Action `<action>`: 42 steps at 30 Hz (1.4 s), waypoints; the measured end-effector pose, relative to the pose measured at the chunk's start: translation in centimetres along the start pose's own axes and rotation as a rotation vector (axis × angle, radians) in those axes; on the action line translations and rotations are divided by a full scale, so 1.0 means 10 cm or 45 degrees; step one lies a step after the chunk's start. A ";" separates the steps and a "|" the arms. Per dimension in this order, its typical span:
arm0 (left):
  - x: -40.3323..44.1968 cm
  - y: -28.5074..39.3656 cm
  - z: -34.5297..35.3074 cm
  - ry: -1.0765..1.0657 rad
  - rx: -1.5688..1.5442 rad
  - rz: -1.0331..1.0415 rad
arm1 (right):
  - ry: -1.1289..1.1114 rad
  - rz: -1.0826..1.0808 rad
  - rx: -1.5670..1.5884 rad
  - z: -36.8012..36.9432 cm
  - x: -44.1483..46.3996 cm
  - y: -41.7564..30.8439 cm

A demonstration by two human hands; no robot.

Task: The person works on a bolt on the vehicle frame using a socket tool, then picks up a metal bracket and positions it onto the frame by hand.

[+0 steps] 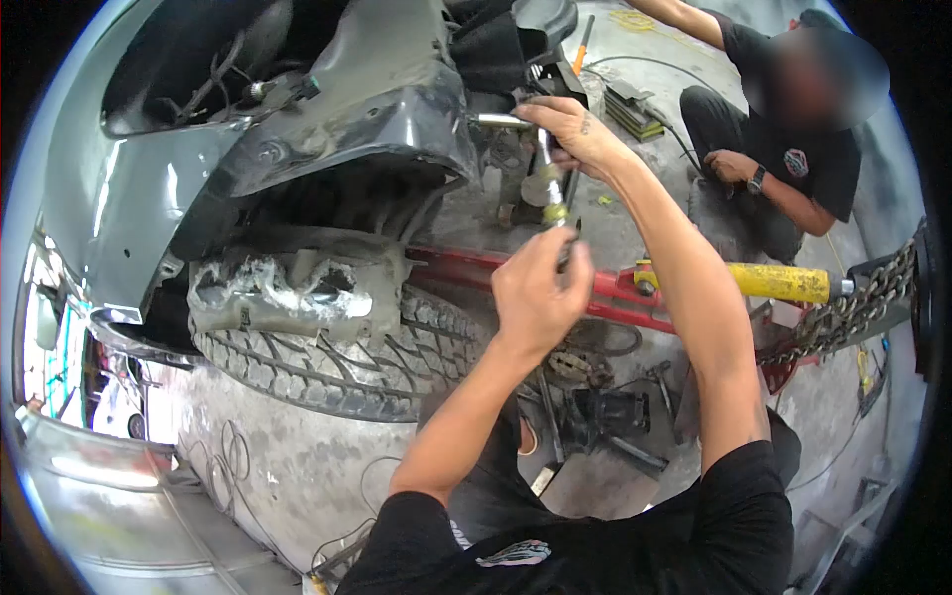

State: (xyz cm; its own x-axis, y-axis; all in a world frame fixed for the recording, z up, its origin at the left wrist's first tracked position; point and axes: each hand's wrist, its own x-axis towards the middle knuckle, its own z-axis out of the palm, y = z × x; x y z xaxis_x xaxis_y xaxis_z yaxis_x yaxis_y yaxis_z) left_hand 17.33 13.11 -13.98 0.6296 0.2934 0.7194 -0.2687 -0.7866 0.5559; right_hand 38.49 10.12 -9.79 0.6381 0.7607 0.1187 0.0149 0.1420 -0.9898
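Observation:
My left hand [540, 293] is closed round the lower end of a metal tool [553, 188] with a yellowish band. The tool stands roughly upright in view, between my two hands. At its upper end, my right hand [575, 134] grips the head, where a shiny silver socket piece [498, 120] points left toward the vehicle's front frame. Part of the tool's head is hidden by my fingers. Left of my hands is the dark, dented body panel [367, 134], above a large tyre [317, 377].
Behind my hands runs a red metal arm [625, 305] with a yellow cylinder [778, 282] and a chain [853, 312]. Another person [803, 139] crouches at the upper right. Loose parts [605, 412] and cables lie on the concrete floor [297, 456].

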 end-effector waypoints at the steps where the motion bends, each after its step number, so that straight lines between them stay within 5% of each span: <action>1: -0.12 -0.20 0.00 -0.030 0.023 -0.047 | -0.008 -0.084 -0.046 0.01 0.01 0.06; 3: -0.27 -0.54 -0.02 -0.163 -0.033 -0.383 | -0.026 -0.318 -0.297 0.01 -0.03 0.05; 5: -0.27 -1.20 0.18 0.022 0.186 -0.400 | -0.037 -0.439 -0.350 0.04 0.07 0.20; 7: -0.12 -1.58 0.29 -0.161 0.094 -0.544 | 0.344 -1.235 -0.861 0.10 0.08 0.30; 8: -0.09 -1.71 0.41 -0.165 0.079 -0.534 | 0.404 -1.044 -0.906 0.21 -0.09 0.21; 11: -0.20 -1.81 0.53 -0.114 0.144 -0.391 | 0.611 -1.092 -0.941 0.30 -0.12 0.33; 15: -0.19 -1.15 0.15 -0.203 -0.147 -0.769 | 0.728 -0.903 -0.851 0.05 -0.09 0.51; 18: -0.17 -1.02 0.02 -0.113 0.226 -0.305 | 0.461 -0.599 -0.658 -0.02 -0.30 0.43; 21: -0.14 -0.84 0.09 -0.190 -0.135 -0.272 | 0.012 -0.276 -0.421 0.08 -0.49 0.30; 23: -0.17 -0.76 0.10 -0.214 -0.451 -0.336 | -0.227 -0.256 -0.606 0.16 -0.59 0.20; 24: -0.21 -0.77 0.06 -0.318 -0.726 -0.602 | -0.312 -0.590 -0.805 0.19 -0.56 0.24; 25: -0.25 -0.78 0.03 -0.420 -0.999 -0.868 | -0.314 -0.589 -0.806 0.21 -0.53 0.23; 27: -0.31 -0.83 0.06 -0.378 -0.980 -0.813 | -0.324 -0.507 -1.017 0.22 -0.44 0.21; 29: -0.33 -0.89 0.05 -0.342 -0.771 -0.821 | -0.145 -0.606 -1.023 0.26 -0.28 0.21; 31: -0.33 -0.92 0.07 -0.249 -0.851 -0.902 | 0.208 -0.232 -0.321 0.38 -0.09 0.12; 34: -0.31 -0.94 0.05 -0.134 -0.928 -1.071 | 0.078 0.027 0.202 0.55 0.10 -0.09; 39: -0.26 -1.00 -0.03 -0.068 -0.896 -1.129 | 0.100 -0.028 0.378 0.69 0.26 -0.01; 42: -0.24 -1.04 -0.05 -0.056 -0.863 -1.104 | 0.304 -0.354 0.047 0.75 0.25 0.09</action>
State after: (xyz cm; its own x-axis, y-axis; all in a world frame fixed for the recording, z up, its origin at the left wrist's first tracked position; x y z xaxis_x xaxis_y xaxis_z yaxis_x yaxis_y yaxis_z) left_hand 18.24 20.82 -21.30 0.8198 0.5716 -0.0339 -0.0583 0.1423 0.9881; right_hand 34.32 16.89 -9.80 0.7751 0.5213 0.3569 0.1880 0.3490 -0.9181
